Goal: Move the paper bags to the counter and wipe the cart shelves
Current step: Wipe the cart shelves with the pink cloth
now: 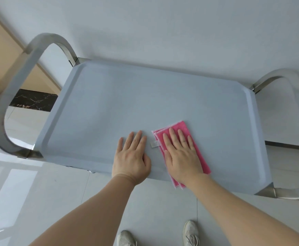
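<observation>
- Standing on the pale tiled floor [47, 201], the person shows two light sneakers [191, 233] at the bottom of the view, toes pointed toward the cart.
- Both bare forearms reach forward over the near edge of the cart's top shelf [109, 107], a flat grey-blue tray with a raised rim.
- The left hand [131, 157] lies flat and spread on the bare shelf near its front edge, fingers splayed, holding nothing.
- The right hand [180, 157] is just beside it, also flat with fingers apart, pressing down on a folded pink cloth [201, 157]; it grips nothing, only the palm bears on it.
- The cloth lies at an angle on the near-right part of the shelf, its near end hanging slightly over the front rim, and a small white tag [154, 144] sticks out between the two hands.
- Curved steel handles rise at both ends: the left handle [17, 82] large and close, the right handle [298, 89] further off.
- Behind the cart is a plain white wall [163, 23], with a dark marble strip [33, 99] low at the left.
- No paper bags are in view.
</observation>
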{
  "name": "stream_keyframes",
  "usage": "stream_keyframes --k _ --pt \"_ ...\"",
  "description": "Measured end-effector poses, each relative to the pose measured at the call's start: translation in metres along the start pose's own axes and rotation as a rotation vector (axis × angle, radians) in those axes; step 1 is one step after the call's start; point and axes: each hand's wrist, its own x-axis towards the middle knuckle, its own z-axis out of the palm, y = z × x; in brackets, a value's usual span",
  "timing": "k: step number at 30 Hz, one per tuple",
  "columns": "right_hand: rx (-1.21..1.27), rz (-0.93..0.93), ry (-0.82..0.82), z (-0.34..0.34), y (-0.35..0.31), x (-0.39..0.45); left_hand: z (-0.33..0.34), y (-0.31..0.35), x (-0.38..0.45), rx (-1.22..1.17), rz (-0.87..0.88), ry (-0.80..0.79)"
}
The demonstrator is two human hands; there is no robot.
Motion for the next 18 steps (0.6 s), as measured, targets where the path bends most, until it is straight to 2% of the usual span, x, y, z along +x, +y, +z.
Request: stream_keyframes --k 3,9,14,18 --pt "0.013 -0.001 -0.017 0.0 -0.003 -0.006 0.0 -0.002 0.001 -0.01 0.005 -0.012" --pt "0.005 -0.141 -0.065 -0.011 0.023 -0.007 -0.01 -0.012 -0.001 -0.088 0.029 -0.054" --pt "-0.104 -0.114 0.007 0.001 0.006 -0.009 -0.028 -0.083 0.007 0.123 0.082 -0.048" --pt "-0.132 -0.207 0.04 0.002 -0.01 -0.003 -0.028 -0.1 0.01 0.124 0.083 -0.099"
